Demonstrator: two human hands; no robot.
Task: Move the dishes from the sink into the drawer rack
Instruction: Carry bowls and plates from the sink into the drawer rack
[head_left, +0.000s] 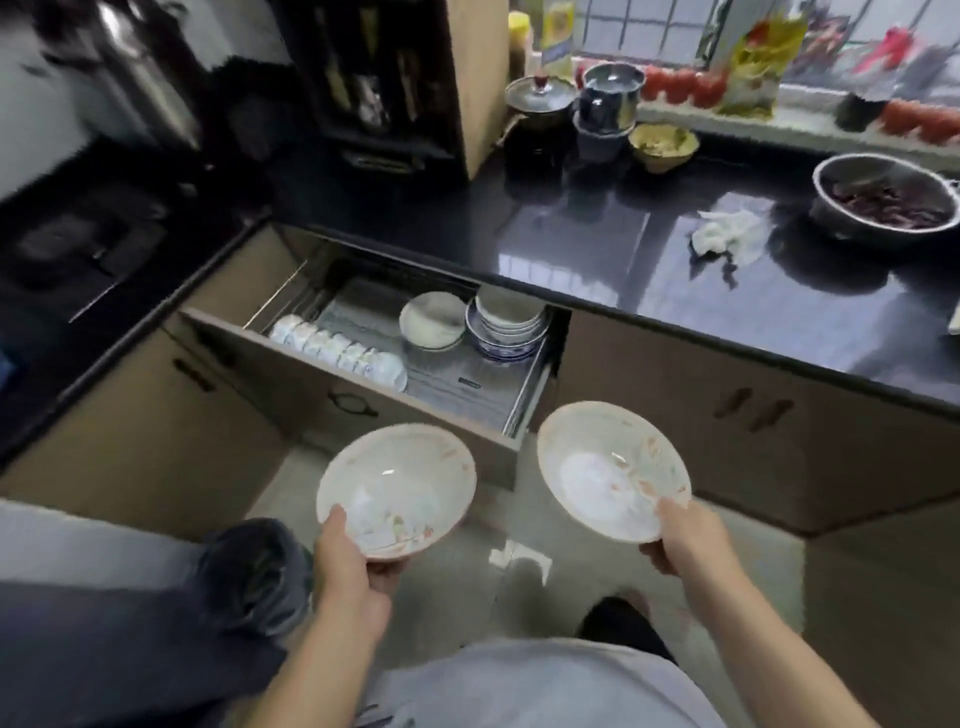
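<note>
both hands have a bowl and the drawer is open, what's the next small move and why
Probably carry the left bowl, held at its near rim by the left hand, forward and down to the bare rack floor at the front of the open drawer. That patch looks free, between the row of small cups and the stacked bowls. The right hand holds the right bowl meanwhile.

Blurred upper-left appliance, possibly a kettle.

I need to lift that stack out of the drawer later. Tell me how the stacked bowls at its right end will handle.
The stacked bowls look glazed ceramic, so probably rigid, breakable and heavy together. Several nest on a blue-patterned dish, so the upper ones may shift if tilted. Their shiny surfaces suggest they could be slippery.
</note>
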